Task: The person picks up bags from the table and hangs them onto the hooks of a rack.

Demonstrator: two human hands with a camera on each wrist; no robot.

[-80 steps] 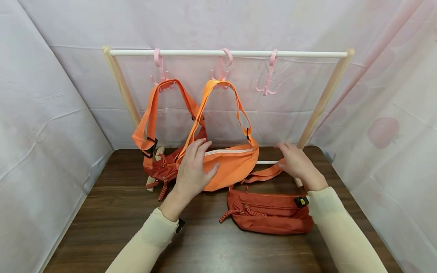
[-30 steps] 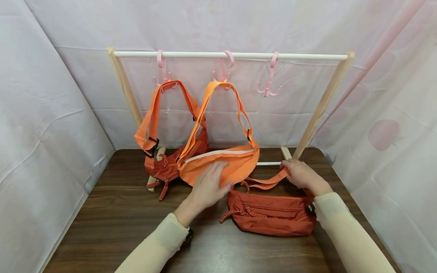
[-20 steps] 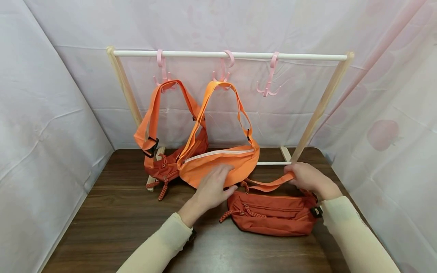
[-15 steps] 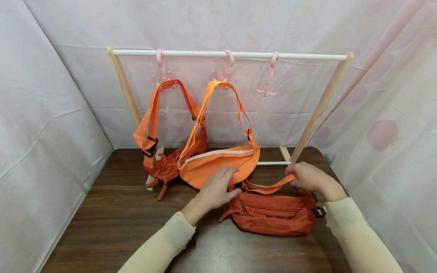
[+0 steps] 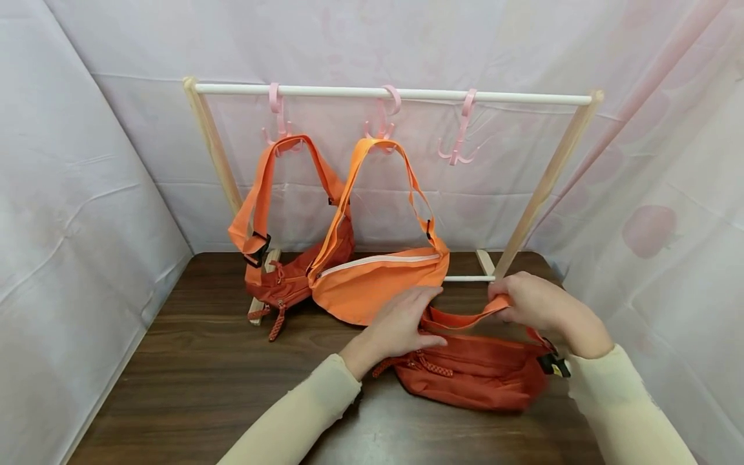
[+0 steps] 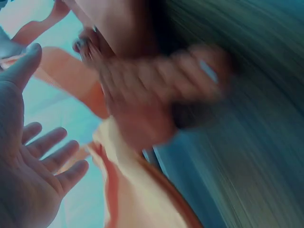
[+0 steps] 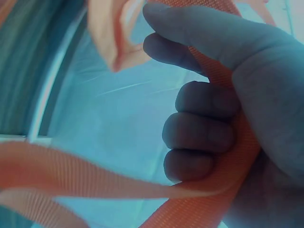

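Note:
In the head view, a rust-red waist bag (image 5: pixel 482 371) with braided zipper pulls lies at the front right of the wooden table. My right hand (image 5: pixel 531 303) grips its orange strap (image 5: pixel 465 321) above the bag's right end. The right wrist view has my curled fingers (image 7: pixel 199 126) wrapped round the strap webbing. At the bag's left end is my left hand (image 5: pixel 401 323), fingers extended and thumb apart, overlapping the bag there. The left wrist view also shows these spread fingers (image 6: pixel 52 147) beside the strap. Behind that hand, a bright orange bag (image 5: pixel 372 290) hangs by its strap.
A white rail (image 5: pixel 337 92) on wooden posts spans the back. Pink hooks hang from it; the right hook (image 5: pixel 459 132) bears no bag. Another red bag (image 5: pixel 279 284) hangs from the left hook (image 5: pixel 279 116), its bottom near the table (image 5: pixel 192 374).
My right hand took hold of the strap and drew it rightward. My left hand moved right from the orange bag to the red bag's left end. The red bag's right end shifted slightly.

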